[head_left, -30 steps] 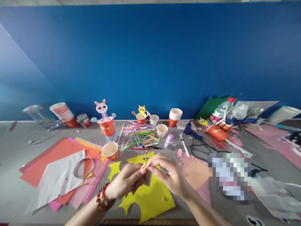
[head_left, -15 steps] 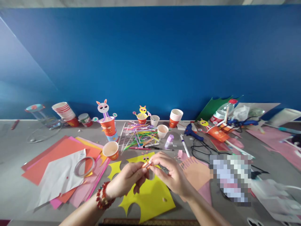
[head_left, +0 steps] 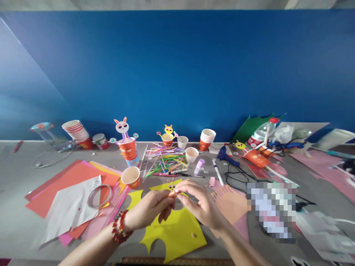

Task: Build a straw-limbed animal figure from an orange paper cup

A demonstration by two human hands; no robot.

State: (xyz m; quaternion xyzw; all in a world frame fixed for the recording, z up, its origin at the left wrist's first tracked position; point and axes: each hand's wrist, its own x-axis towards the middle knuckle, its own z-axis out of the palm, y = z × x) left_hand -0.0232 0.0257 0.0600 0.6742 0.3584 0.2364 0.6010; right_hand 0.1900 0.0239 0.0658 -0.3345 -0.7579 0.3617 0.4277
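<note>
Over the yellow sheet, my left hand pinches a small orange-and-white piece between thumb and forefinger; it is too small and covered to name. My right hand meets it from the right, thumb and forefinger closed at the same piece. Rounded bites are cut out of the yellow sheet's edges. Just behind my fingertips lies a small yellow rabbit-face cutout, partly covered. An open paper cup stands to the left of the hands.
Coloured papers and a tape roll lie left. Behind are paper strips, a glue stick, a marker and rabbit-topped cups. A blue glue gun with black cord and peach paper lie right.
My left forearm and wrist have shifted slightly left. The fingertips of both hands stay together at the small piece, which is now more covered by them.
</note>
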